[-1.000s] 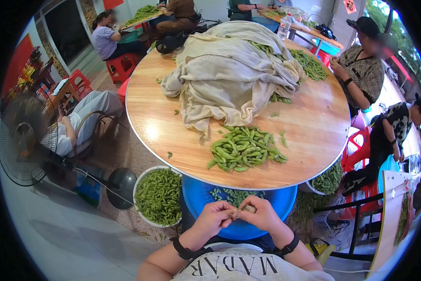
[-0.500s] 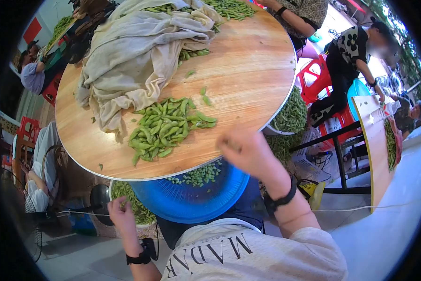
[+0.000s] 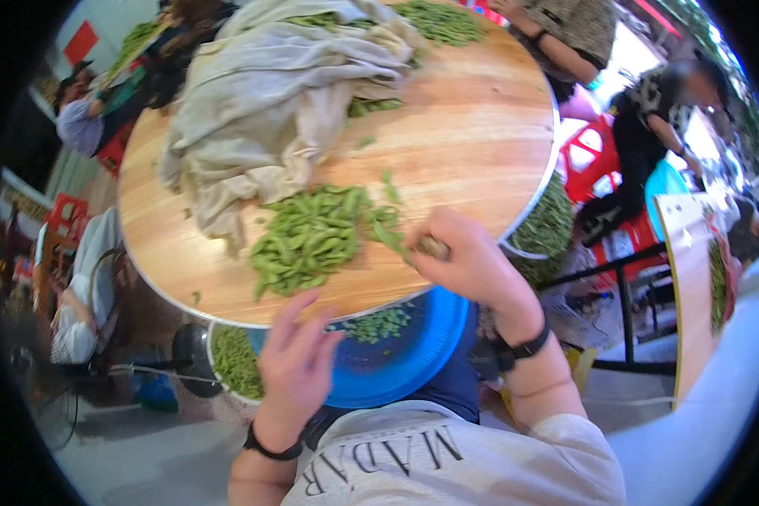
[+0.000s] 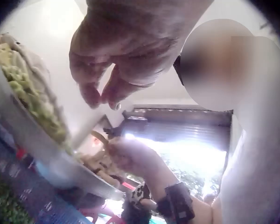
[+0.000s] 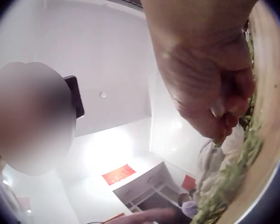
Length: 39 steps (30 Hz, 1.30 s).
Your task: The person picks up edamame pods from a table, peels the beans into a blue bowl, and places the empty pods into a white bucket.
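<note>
My right hand (image 3: pixel 464 257) is over the round table's near edge, to the right of a pile of edamame pods (image 3: pixel 307 236). Between its thumb and fingers it pinches a green edamame pod (image 4: pixel 100 137). A small brownish-green thing (image 3: pixel 432 246) shows at the curled fingers of that hand. My left hand (image 3: pixel 299 358) is at the table's near edge, over the left side of a blue basin (image 3: pixel 396 384). Its fingers are loosely extended and hold nothing. Shelled green beans (image 3: pixel 379 326) lie in the basin, partly under the tabletop.
A damp beige cloth (image 3: pixel 253 110) covers a heap of pods on the table (image 3: pixel 472 126). Containers of pods (image 3: pixel 237 358) stand below at left and right. Another person (image 3: pixel 565 42) sits at the far right of the table. Red stools (image 3: pixel 590 160) stand at the right.
The hands were together over the basin, then parted. The right hand moved up to the pile and now pinches a pod. The left swung out left, then came back toward the basin. The view turned rightward.
</note>
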Available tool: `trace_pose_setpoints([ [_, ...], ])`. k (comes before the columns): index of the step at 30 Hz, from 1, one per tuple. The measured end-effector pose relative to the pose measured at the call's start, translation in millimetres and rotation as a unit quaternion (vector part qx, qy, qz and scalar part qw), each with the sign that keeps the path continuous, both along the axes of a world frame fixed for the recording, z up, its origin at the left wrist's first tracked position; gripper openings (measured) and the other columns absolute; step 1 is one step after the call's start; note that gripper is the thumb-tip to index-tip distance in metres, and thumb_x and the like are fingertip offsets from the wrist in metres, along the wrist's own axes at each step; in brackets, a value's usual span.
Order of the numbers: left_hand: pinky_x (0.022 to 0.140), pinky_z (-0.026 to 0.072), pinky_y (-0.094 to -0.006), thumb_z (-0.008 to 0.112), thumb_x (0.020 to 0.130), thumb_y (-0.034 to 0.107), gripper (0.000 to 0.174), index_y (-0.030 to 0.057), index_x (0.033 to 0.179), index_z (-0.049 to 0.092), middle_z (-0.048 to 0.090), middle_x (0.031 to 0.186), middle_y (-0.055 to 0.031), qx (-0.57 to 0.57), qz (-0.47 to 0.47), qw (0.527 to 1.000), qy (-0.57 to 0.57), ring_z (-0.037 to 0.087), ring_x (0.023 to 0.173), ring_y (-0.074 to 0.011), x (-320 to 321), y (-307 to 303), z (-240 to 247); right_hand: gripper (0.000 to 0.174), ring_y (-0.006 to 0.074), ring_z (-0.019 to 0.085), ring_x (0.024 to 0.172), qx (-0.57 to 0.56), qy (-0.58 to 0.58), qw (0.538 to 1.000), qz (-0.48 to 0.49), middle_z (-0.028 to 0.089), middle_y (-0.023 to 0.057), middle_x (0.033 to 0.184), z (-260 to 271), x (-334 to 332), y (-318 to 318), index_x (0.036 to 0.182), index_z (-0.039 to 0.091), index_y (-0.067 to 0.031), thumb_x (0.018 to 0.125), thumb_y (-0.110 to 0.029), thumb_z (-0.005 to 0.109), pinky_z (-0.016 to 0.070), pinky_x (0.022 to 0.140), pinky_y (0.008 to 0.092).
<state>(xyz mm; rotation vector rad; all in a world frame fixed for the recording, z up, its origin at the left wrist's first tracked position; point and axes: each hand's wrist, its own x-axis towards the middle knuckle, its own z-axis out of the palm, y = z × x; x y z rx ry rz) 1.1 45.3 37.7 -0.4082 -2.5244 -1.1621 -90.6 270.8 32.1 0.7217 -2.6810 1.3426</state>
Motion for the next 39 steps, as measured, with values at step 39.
trace_pose_setpoints([
  [39, 0.049, 0.0444, -0.0271, 0.073, 0.063, 0.007, 0.019, 0.0028, 0.079, 0.063, 0.058, 0.070, -0.0084, 0.082, 0.057, 0.993, -0.068, 0.056, 0.057, -0.0188, 31, -47, -36, 0.025, 0.0046, 0.043, 0.049, -0.180, -0.413, 0.885, 0.119, 0.050, -0.0010, 0.059, -35, 67, -114, 0.080, 0.055, -0.0043, 0.090, -0.024, 0.043, 0.0346, 0.044, 0.0195],
])
